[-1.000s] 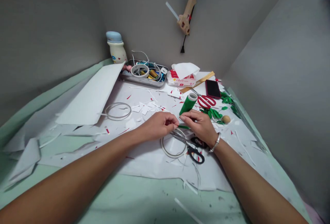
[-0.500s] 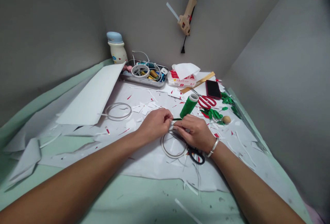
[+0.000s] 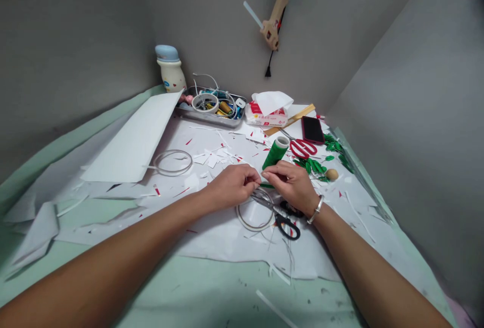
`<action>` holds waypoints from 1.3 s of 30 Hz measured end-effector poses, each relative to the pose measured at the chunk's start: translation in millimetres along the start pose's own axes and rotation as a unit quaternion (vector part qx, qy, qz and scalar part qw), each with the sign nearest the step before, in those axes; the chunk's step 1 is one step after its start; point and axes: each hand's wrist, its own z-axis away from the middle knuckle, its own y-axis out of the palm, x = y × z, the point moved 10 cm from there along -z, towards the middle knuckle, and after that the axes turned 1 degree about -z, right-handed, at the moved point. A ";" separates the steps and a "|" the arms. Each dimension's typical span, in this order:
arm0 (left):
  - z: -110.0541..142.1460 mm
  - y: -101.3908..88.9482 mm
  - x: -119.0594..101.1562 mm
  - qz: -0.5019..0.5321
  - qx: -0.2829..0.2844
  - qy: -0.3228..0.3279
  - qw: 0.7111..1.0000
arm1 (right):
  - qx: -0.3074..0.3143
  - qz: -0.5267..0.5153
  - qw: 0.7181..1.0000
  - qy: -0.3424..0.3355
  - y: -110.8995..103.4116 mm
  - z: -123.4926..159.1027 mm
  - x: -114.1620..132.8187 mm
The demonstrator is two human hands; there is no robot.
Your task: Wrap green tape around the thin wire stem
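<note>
We look down on a paper-covered worktable, and from left to right we find first a large white paper sheet (image 3: pixel 130 136) at about 10 o'clock, then a clear tape ring (image 3: pixel 173 162) near it. A steel tray (image 3: pixel 212 121) with small items stands at 12 o'clock. In the centre, our left hand (image 3: pixel 230 185) keeps a narrow pinch, its fingers curled on one end of a thin green strip (image 3: pixel 266 185), though the fingertips partly hide this end. Our right hand (image 3: pixel 290 184) closes narrow on the strip too, thumb and index close together, so the strip lies between both hands, just above a second tape ring (image 3: pixel 250 221) and black-handled scissors (image 3: pixel 286 227). A green spool (image 3: pixel 276 152) stands just beyond the hands. Further right lie red-handled scissors (image 3: pixel 302 149) and paper leaves (image 3: pixel 312 167) at 2 o'clock. For such fine work, we do best to keep both wrists low and steady, and to pinch with the fingertips only, so the thin strip does not bend
</note>
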 end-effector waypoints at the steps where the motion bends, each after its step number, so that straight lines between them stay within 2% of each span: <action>1: -0.2 0.2 0.8 0.015 0.003 -0.003 1.000 | 0.000 -0.012 1.000 0.015 -0.2 -0.1 -4.6; 6: -2.7 -0.2 4.5 0.110 0.016 -0.022 0.994 | 0.004 -0.065 0.995 0.079 1.1 0.5 -24.8; 11: -5.3 -8.1 18.7 0.165 -0.034 -0.063 0.984 | 0.035 -0.025 0.999 0.033 12.1 1.7 -13.6; 15: -4.3 -15.0 26.2 0.106 -0.075 -0.083 0.988 | 0.073 0.055 0.995 -0.034 26.0 5.0 9.3; 19: -1.9 -23.5 18.9 0.003 -0.109 -0.053 0.993 | 0.098 0.118 0.985 -0.077 32.2 8.7 24.0; 24: 1.6 -21.8 4.5 -0.094 -0.105 -0.003 0.990 | 0.045 0.114 0.988 -0.099 17.1 7.1 30.6; 29: 3.6 -6.1 -7.0 -0.132 -0.047 0.049 0.989 | -0.004 0.035 0.998 -0.043 2.0 0.5 15.2; 33: 4.4 0.6 -15.5 -0.084 -0.010 0.081 0.993 | -0.013 -0.035 0.999 0.024 -2.4 -1.7 -11.1; 36: 2.5 -7.4 -12.5 -0.008 -0.029 0.054 0.998 | -0.008 -0.056 0.997 0.061 -0.1 -0.8 -25.4; 39: 0.4 -15.1 -2.5 0.046 -0.056 0.008 0.997 | 0.027 -0.038 0.998 0.049 10.4 0.8 -20.5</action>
